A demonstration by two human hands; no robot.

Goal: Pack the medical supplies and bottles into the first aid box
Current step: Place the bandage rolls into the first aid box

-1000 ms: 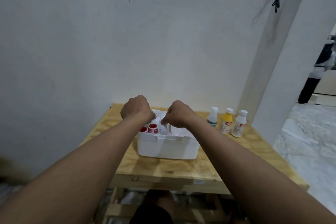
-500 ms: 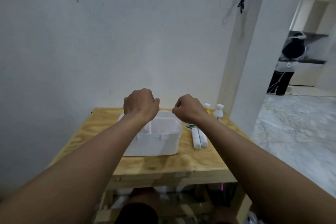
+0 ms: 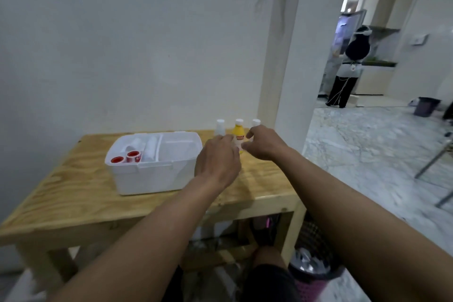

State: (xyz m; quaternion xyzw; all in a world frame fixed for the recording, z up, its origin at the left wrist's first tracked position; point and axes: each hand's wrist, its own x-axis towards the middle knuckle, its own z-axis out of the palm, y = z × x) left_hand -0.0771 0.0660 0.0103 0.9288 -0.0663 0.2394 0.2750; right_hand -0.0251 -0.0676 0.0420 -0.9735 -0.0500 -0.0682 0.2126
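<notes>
Step in hand (judged): pick-up of the bottles for transfer into the first aid box [image 3: 152,179].

Method notes, near to far:
- The box is seated on the desk [image 3: 73,191], lid off, just left of both hands. Its left compartment is already occupied by two red-capped containers [image 3: 117,160] and white rolls [image 3: 150,147]. The wider right compartment is therefore to be preferred for the bottles.
- Each bottle should be gripped round the body, below the cap, and kept upright. The three stand close together in a row, so a sideways sweep would likely topple a neighbour.
- One bottle per hand is advised, lifted straight up before being carried left over the box wall.

Hands:
- Left hand [image 3: 217,162]: nearer, palm down, fingers extended forward and loosely spread, nothing held. The lower body of the left white bottle [image 3: 220,127] is covered by it; contact cannot be determined.
- Right hand [image 3: 264,144]: farther, thumb and fingers parted in a wide curve, nothing enclosed. The thumb lies just beside the yellow bottle [image 3: 239,133]; the fingers hide most of the right white bottle [image 3: 256,122].

All three bottles stand upright at the desk's far edge, outside the box.
</notes>
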